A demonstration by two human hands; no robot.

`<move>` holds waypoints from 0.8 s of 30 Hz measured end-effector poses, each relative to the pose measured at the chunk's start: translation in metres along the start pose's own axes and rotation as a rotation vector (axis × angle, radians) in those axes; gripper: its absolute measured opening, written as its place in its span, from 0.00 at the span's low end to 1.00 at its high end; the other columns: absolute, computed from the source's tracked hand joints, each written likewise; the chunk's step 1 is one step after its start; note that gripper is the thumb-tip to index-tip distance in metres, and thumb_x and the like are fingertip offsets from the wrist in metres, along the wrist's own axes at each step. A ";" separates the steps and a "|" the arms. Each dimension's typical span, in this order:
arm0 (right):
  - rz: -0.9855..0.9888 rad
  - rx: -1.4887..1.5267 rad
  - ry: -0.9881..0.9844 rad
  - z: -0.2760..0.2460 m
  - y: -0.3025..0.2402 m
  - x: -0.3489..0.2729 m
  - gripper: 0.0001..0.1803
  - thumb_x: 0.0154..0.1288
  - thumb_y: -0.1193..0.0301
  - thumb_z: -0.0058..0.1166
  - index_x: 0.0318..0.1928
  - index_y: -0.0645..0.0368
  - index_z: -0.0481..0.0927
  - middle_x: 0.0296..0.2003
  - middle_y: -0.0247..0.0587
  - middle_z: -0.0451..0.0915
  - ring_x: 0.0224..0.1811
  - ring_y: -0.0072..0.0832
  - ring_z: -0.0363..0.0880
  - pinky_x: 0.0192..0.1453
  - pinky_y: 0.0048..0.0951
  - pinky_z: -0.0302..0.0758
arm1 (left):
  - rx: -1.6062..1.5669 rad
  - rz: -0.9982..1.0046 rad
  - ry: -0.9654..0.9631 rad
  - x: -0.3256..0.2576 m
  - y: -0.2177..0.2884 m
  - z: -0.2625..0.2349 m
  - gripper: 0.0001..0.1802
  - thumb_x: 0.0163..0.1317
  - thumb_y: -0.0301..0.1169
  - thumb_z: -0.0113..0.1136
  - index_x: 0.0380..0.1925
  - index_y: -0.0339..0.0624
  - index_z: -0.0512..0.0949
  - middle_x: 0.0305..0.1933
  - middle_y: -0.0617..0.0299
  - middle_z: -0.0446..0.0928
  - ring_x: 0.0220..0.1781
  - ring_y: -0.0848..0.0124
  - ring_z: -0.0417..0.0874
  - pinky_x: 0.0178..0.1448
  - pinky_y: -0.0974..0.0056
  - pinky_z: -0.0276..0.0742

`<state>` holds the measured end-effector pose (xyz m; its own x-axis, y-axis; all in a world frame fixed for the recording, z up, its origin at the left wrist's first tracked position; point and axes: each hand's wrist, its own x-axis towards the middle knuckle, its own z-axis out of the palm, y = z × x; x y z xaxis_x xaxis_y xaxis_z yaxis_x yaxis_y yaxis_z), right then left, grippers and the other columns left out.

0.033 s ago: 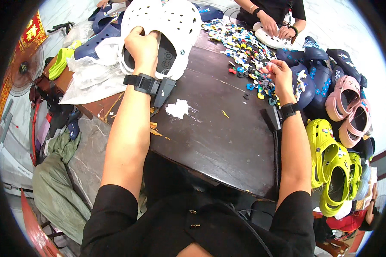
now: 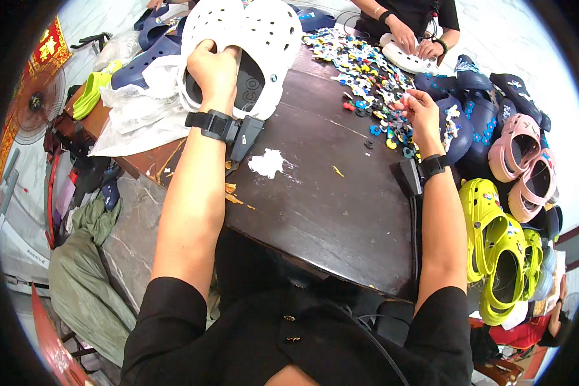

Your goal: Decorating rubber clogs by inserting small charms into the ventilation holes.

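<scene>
My left hand (image 2: 213,74) is closed around a pair of white clogs (image 2: 273,45), raised over the far left of the table, thumb and fingers at their openings. A small round badge sits on the side of the right clog. My right hand (image 2: 423,119) pinches a small pinkish shoe charm (image 2: 403,101) at the right edge of a heap of colourful shoe charms (image 2: 370,71). The fingertips partly hide that charm, so its shape is unclear.
The dark table (image 2: 328,212) bears a white patch. Navy clogs (image 2: 473,119), pink clogs (image 2: 514,148) and lime clogs (image 2: 502,251) crowd the right side. White plastic bags (image 2: 135,125) lie left. Across the table, a co-worker's hands (image 2: 415,44) handle a white clog (image 2: 402,59).
</scene>
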<state>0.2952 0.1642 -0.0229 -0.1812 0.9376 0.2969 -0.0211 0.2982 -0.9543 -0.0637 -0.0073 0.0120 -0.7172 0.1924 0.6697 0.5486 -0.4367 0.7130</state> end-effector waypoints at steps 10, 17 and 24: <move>0.060 0.150 0.180 -0.009 0.001 0.007 0.09 0.67 0.71 0.57 0.42 0.62 0.74 0.27 0.36 0.77 0.24 0.21 0.76 0.21 0.18 0.68 | -0.001 -0.037 0.005 -0.001 0.003 0.002 0.10 0.45 0.20 0.65 0.16 0.32 0.71 0.16 0.63 0.72 0.21 0.78 0.68 0.27 0.68 0.66; -0.018 0.237 0.299 -0.020 -0.015 0.010 0.06 0.66 0.73 0.53 0.42 0.59 0.74 0.25 0.35 0.75 0.20 0.19 0.71 0.18 0.18 0.65 | 0.074 -0.010 0.009 -0.002 0.007 0.002 0.11 0.44 0.19 0.66 0.15 0.32 0.70 0.16 0.63 0.71 0.22 0.76 0.69 0.30 0.66 0.68; -0.225 0.308 0.350 -0.017 -0.057 0.005 0.06 0.66 0.73 0.54 0.38 0.60 0.73 0.21 0.33 0.71 0.17 0.19 0.67 0.16 0.18 0.60 | 0.010 -0.037 0.006 -0.003 0.006 0.000 0.14 0.43 0.19 0.66 0.14 0.32 0.67 0.16 0.64 0.68 0.22 0.76 0.65 0.30 0.66 0.66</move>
<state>0.3120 0.1550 0.0334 0.1997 0.8759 0.4393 -0.3195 0.4820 -0.8158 -0.0583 -0.0108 0.0146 -0.7397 0.2035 0.6415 0.5255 -0.4208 0.7394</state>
